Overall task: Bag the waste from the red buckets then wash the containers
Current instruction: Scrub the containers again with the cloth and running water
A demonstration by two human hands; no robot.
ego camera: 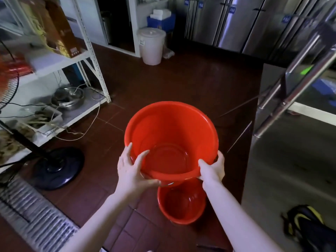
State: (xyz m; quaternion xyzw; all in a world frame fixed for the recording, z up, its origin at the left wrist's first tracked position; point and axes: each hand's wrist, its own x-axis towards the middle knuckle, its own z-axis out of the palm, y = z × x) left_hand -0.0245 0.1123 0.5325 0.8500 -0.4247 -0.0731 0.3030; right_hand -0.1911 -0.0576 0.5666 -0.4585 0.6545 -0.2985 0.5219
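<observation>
- The held red bucket [171, 128] is in the air in front of the person, above the tiled floor [163, 84], with its mouth tipped toward the camera. The second red bucket [181, 206] stands on the floor directly below it, partly hidden by it.
- The left hand [133, 171] grips the near-left rim with its fingers spread. At least one finger reaches inside the wall, and the thumb wraps under the lip.
- The right hand [213, 168] clamps the near-right rim, thumb inside and fingers curled round the outside.
- No waste is visible inside either bucket. The bottom of the held one shines, which suggests a film of water or simply glossy plastic.
- The bucket is probably light, judging by the thin moulded plastic and the empty interior, so the load is easy for two hands.
- The wall is likely to flex if squeezed, while the rolled rim is the stiffest part and the best place to hold it.
- The smooth plastic may be wet and therefore slippery, so wrapping the lip is safer than pressing flat palms against the sides.
- A thin wire handle [168, 184] shows under the near rim and would allow a one-handed carry.
- A steel cabinet [283, 160] stands close on the right, so the bucket has to be swung clear of it.
</observation>
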